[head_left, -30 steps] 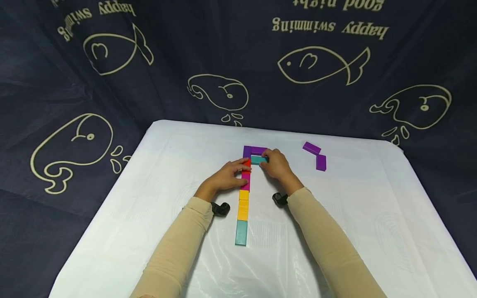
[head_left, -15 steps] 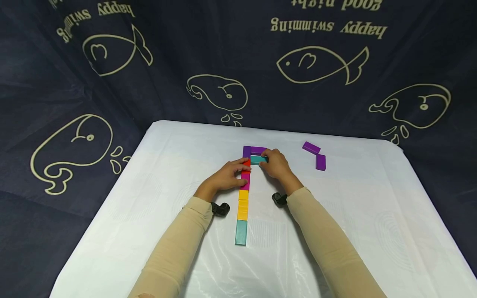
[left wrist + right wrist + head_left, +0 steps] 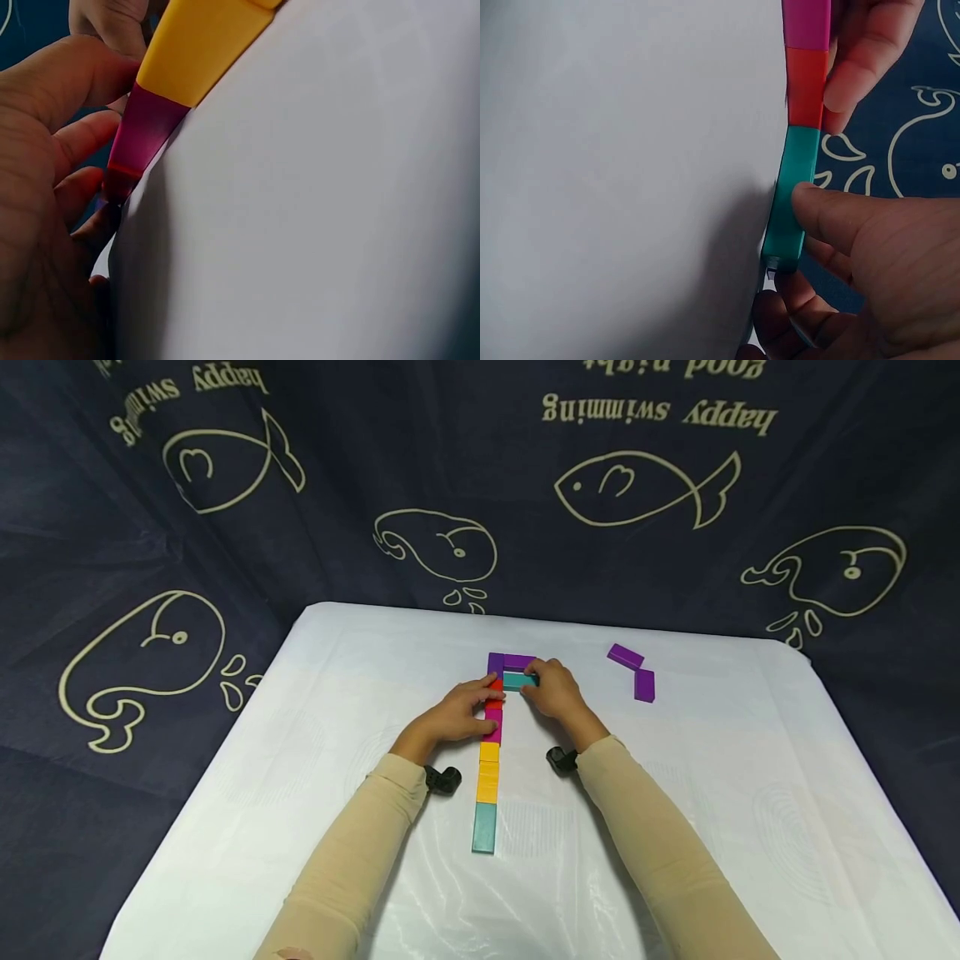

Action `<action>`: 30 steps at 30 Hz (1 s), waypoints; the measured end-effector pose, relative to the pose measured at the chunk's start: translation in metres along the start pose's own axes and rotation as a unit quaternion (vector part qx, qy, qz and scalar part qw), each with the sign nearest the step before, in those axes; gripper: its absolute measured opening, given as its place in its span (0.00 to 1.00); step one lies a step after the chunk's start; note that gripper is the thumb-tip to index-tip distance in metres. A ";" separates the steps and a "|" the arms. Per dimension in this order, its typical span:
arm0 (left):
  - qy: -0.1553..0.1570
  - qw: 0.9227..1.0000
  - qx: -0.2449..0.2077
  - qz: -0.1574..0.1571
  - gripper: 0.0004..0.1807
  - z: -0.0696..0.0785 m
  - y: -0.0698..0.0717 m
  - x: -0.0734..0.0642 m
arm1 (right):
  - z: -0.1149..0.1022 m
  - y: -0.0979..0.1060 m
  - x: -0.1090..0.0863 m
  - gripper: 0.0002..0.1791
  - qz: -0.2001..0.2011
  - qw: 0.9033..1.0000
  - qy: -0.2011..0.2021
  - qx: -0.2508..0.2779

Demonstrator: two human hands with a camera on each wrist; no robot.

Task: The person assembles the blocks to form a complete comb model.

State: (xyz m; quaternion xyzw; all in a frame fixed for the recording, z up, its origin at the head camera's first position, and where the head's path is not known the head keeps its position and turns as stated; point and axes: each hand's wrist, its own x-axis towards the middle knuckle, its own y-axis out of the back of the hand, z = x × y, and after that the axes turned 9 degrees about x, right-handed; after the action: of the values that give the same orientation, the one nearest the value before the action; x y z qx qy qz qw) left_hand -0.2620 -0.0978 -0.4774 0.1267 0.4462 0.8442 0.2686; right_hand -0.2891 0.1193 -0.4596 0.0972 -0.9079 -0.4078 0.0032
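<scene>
Coloured rectangular blocks form a line on the white table. My left hand (image 3: 455,710) rests along it, fingers on the red block (image 3: 492,703) and thumb against the magenta block (image 3: 491,735). Across the line's far end my right hand (image 3: 557,689) pinches a teal block (image 3: 791,195), its thumb on the near side and fingers at the outer end. That block butts against the red one in the right wrist view. Parallel to it lies a purple block (image 3: 517,662), joined to a dark purple block (image 3: 496,665) at the corner. My right fingers partly hide their outer ends.
Nearer me the line continues with yellow blocks (image 3: 488,781) and another teal block (image 3: 483,828). Two loose purple blocks (image 3: 625,656) lie to the right, corners almost meeting. A dark curtain (image 3: 525,560) with fish and whale drawings hangs behind the white table (image 3: 712,777).
Both hands keep their places on the blocks, and no block has visibly moved. The whole head view has shifted very slightly.
</scene>
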 end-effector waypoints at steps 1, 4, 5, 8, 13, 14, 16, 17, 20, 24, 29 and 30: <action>0.000 1.000 0.003 -0.002 0.29 0.000 0.000 0.000 | 0.000 0.000 0.000 0.18 0.000 1.000 0.000 0.000; -0.002 1.000 0.005 -0.006 0.29 0.000 0.001 0.000 | 0.000 0.000 0.001 0.18 0.001 1.000 0.001 -0.001; -0.004 1.000 0.005 -0.006 0.29 0.000 0.001 0.000 | 0.001 0.000 0.001 0.19 0.002 1.000 0.001 -0.001; -0.009 1.000 0.002 -0.004 0.29 0.000 0.001 -0.001 | 0.001 0.000 0.001 0.19 0.003 1.000 0.001 0.001; -0.014 1.000 -0.005 0.002 0.29 0.000 0.000 0.000 | 0.000 0.000 -0.001 0.19 0.004 1.000 -0.001 0.003; -0.013 1.000 -0.006 0.001 0.29 0.000 0.000 -0.001 | 0.000 0.000 -0.001 0.19 0.004 1.000 -0.001 0.003; -0.013 1.000 -0.004 0.000 0.29 -0.001 0.000 0.000 | -0.001 0.000 -0.001 0.19 0.004 1.000 -0.001 0.004; -0.012 1.000 -0.005 -0.003 0.29 -0.001 0.000 0.000 | -0.001 0.000 -0.001 0.19 0.004 1.000 -0.001 0.004; -0.011 1.000 0.001 -0.006 0.29 -0.002 -0.001 0.001 | -0.001 0.000 -0.001 0.19 0.004 1.000 -0.003 0.005; -0.009 1.000 0.005 -0.007 0.29 -0.003 -0.001 0.001 | -0.001 0.000 -0.002 0.18 0.007 1.000 -0.004 0.005; -0.005 1.000 0.006 -0.008 0.28 -0.003 -0.001 0.001 | -0.001 -0.001 -0.001 0.18 0.007 1.000 -0.006 0.007; -0.004 1.000 0.005 -0.008 0.29 -0.003 -0.001 0.001 | -0.001 -0.001 -0.001 0.18 0.007 1.000 -0.007 0.006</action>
State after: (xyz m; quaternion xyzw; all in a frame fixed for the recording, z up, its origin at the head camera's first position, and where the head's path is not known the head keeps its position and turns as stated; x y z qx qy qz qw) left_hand -0.2636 -0.0987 -0.4803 0.1278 0.4502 0.8394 0.2765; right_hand -0.2878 0.1182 -0.4600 0.0885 -0.9111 -0.4026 -0.0009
